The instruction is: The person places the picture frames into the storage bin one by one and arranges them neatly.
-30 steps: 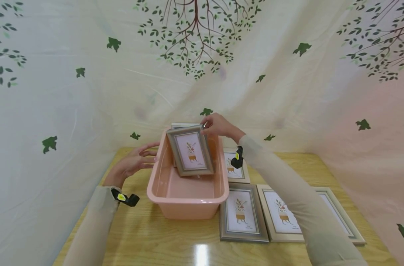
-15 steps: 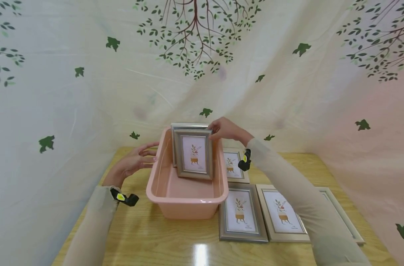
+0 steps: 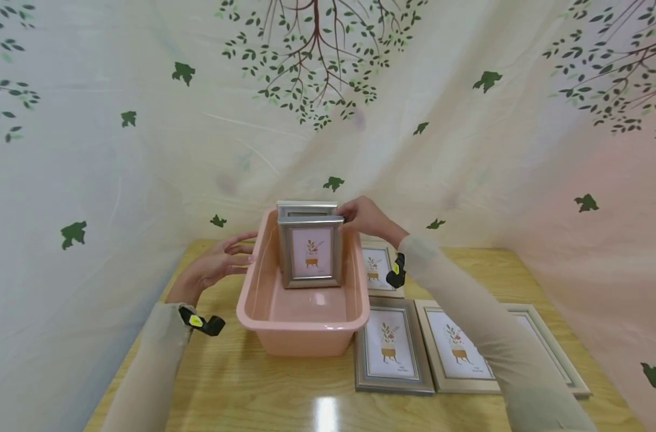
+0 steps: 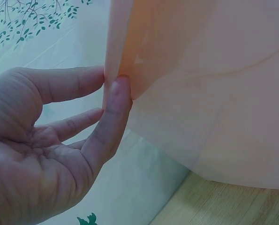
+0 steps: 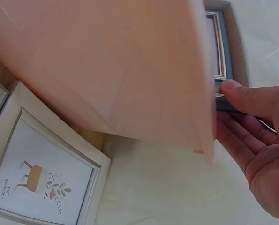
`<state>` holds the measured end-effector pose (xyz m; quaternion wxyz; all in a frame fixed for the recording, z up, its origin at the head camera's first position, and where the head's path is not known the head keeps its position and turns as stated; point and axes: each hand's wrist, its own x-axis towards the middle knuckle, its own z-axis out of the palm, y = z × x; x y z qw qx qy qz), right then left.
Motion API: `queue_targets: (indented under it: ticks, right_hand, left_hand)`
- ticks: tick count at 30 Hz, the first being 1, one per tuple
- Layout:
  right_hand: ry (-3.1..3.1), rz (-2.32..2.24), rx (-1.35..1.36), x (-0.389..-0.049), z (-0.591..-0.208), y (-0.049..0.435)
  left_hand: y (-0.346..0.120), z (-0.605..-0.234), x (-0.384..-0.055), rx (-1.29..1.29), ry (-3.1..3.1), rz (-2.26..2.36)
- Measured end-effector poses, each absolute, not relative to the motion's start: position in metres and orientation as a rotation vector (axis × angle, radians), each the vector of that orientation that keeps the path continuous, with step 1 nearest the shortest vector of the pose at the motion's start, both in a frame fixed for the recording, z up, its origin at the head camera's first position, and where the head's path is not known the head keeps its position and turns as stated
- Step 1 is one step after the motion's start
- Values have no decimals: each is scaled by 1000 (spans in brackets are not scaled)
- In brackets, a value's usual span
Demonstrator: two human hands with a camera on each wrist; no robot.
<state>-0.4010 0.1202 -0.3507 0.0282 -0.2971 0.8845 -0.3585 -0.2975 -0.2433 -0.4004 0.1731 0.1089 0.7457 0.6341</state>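
A pink plastic basin [image 3: 303, 326] stands on the wooden table. My left hand [image 3: 222, 261], fingers extended, touches its left rim; the left wrist view shows the fingertips [image 4: 120, 91] against the basin's edge. Inside the basin, a silver-brown picture frame [image 3: 313, 283] with a plant picture stands upright in front of another silver frame [image 3: 307, 206]. My right hand [image 3: 368, 217] holds the front frame at its upper right corner. In the right wrist view, the thumb lies on a dark-edged frame [image 5: 227, 51], its remaining fingers partly behind the basin's rim.
To the basin's right, a grey-brown frame [image 3: 395, 384], a cream frame [image 3: 468, 384] and a pale frame [image 3: 576, 378] lie flat, partly under the right sleeve. Farther back lies another cream frame [image 3: 384, 291]. A leaf-printed curtain [image 3: 306, 150] hangs behind the table [image 3: 241, 390].
My right hand has lowered the front picture frame and straightened it from a tilt, setting it upright before the other frame. My left hand keeps its place at the rim.
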Motion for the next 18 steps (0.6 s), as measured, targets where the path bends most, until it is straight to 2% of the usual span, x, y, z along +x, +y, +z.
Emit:
queue_targets:
  ticks: [18]
  right_hand:
    - [2810, -1177, -883, -405, -361, 115]
  left_hand:
    - [-243, -404, -297, 309, 2137, 1801]
